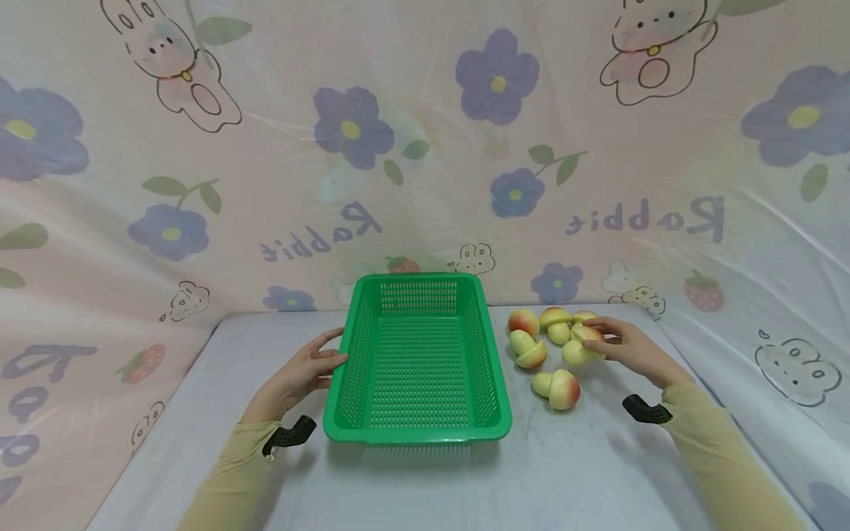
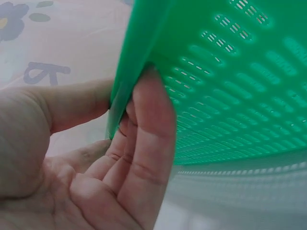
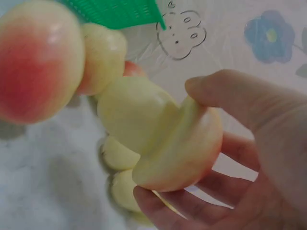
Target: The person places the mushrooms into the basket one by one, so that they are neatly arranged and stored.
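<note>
A green plastic basket (image 1: 418,434) with slotted walls stands at the middle of the table. My left hand (image 1: 302,376) grips its left rim; the left wrist view shows the thumb on one side of the rim (image 2: 139,52) and the fingers on the other. To the right of the basket, my right hand (image 1: 631,350) holds a mushroom (image 3: 180,151) by its cap between thumb and fingers. Its cap is yellow and red, its stem pale yellow. Several similar mushrooms lie close by, among them one nearer the front (image 1: 563,389) and one beside the basket (image 1: 531,352).
The table (image 1: 564,479) has a pale cover. Behind it and at the sides hangs a cloth (image 1: 425,199) printed with rabbits and flowers. A black wrist camera (image 1: 645,410) sits on the right wrist, another (image 1: 289,434) on the left.
</note>
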The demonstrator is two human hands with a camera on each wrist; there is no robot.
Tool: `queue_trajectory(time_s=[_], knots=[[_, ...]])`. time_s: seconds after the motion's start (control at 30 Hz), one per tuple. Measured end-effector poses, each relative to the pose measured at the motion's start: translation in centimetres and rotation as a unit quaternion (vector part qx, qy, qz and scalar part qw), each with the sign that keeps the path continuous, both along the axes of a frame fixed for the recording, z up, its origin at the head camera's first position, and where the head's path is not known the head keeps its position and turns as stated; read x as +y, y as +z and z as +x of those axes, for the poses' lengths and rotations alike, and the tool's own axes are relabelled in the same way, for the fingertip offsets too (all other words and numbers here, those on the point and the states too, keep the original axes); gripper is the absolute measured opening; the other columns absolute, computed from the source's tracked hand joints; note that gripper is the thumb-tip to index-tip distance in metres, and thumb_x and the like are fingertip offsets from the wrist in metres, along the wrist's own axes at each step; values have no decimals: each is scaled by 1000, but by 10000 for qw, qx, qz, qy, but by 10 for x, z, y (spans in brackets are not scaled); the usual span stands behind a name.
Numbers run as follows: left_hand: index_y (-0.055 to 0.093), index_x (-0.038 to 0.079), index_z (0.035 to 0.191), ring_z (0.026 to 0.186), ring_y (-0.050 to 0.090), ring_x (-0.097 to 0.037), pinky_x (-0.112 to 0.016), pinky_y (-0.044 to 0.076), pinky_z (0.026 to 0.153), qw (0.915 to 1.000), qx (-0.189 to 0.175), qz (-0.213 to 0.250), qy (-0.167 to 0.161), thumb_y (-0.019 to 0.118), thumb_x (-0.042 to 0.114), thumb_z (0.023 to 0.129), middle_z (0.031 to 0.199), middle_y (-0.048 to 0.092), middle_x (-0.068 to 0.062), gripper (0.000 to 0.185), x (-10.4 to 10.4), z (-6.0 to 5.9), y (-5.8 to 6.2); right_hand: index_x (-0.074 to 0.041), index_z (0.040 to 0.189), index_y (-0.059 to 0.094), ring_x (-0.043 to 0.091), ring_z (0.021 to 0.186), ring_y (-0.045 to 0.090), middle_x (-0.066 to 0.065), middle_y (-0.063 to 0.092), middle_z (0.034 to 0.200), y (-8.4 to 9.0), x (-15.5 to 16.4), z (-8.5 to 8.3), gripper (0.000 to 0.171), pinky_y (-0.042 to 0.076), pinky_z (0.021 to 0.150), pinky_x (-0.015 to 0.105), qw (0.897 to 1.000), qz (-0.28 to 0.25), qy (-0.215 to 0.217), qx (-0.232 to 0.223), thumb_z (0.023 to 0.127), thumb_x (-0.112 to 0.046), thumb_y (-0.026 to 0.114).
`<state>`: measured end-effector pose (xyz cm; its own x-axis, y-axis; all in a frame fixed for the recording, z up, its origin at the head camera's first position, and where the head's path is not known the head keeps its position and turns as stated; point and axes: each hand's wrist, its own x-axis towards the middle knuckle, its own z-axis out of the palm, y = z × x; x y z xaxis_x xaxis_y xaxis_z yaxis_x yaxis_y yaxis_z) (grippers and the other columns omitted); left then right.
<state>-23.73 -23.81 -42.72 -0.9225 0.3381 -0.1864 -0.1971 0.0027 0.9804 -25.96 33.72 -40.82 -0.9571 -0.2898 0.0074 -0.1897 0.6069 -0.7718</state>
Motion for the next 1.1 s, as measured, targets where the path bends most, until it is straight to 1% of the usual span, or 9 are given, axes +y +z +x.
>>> queue_trajectory(time_s=[0.13, 0.23, 0.33, 0.43, 0.67, 0.87, 0.97, 1.1], knots=[[15, 14, 153, 88, 66, -19, -34, 56, 75, 9999, -87, -15, -123, 61, 15, 96, 107, 64, -12, 74, -2, -2, 1, 1, 138, 45, 44, 115, 52, 24, 47, 135, 12, -6, -3, 57, 54, 78, 37, 9999, -74, 109, 76, 94, -31, 64], [18, 9, 152, 90, 66, -19, -34, 56, 77, 9998, -175, -28, -134, 60, 17, 97, 110, 65, -12, 70, -2, -3, 3, 0, 138, 45, 43, 115, 52, 23, 49, 133, 21, -12, -4, 58, 53, 80, 36, 9998, -15, 160, 148, 93, -32, 64], [23, 6, 149, 90, 67, -19, -34, 56, 76, 9997, -207, -16, -123, 59, 18, 97, 108, 65, -12, 64, -2, -4, 4, -1, 137, 46, 43, 116, 51, 22, 50, 132, 28, -18, -5, 58, 50, 86, 41, 9996, 57, 193, 177, 93, -33, 64], [26, 3, 146, 89, 67, -18, -33, 56, 74, 9998, -160, -27, -138, 59, 17, 97, 106, 66, -11, 61, -3, -4, 4, -2, 137, 47, 42, 117, 50, 20, 50, 133, 33, -23, -6, 57, 47, 90, 47, 9996, 86, 235, 152, 93, -35, 64], [28, 2, 144, 89, 66, -18, -33, 56, 75, 9998, -100, -47, -133, 60, 14, 96, 107, 65, -11, 59, -2, -4, 3, -7, 134, 50, 37, 118, 51, 16, 52, 131, 42, -39, -9, 54, 47, 90, 45, 9993, 18, 374, 95, 92, -37, 65], [26, 2, 144, 91, 66, -19, -33, 56, 75, 9998, -55, -79, -158, 62, 14, 95, 109, 64, -13, 62, -3, -2, 3, -11, 134, 51, 32, 118, 50, 10, 53, 130, 50, -58, -16, 55, 45, 91, 47, 9984, -46, 560, 84, 90, -39, 67], [27, 3, 145, 92, 66, -19, -34, 56, 76, 9998, -47, -112, -162, 62, 14, 95, 110, 64, -14, 62, -3, -1, 4, -11, 134, 52, 30, 118, 51, 8, 54, 129, 53, -68, -21, 56, 44, 93, 48, 9978, -114, 643, 123, 89, -39, 69], [27, 3, 145, 93, 65, -20, -35, 56, 77, 9997, -34, -186, -183, 61, 14, 95, 112, 62, -15, 61, -2, -2, 4, -8, 132, 52, 30, 116, 54, 10, 55, 128, 55, -83, -28, 56, 46, 93, 45, 9957, -357, 843, 115, 87, -34, 72]])
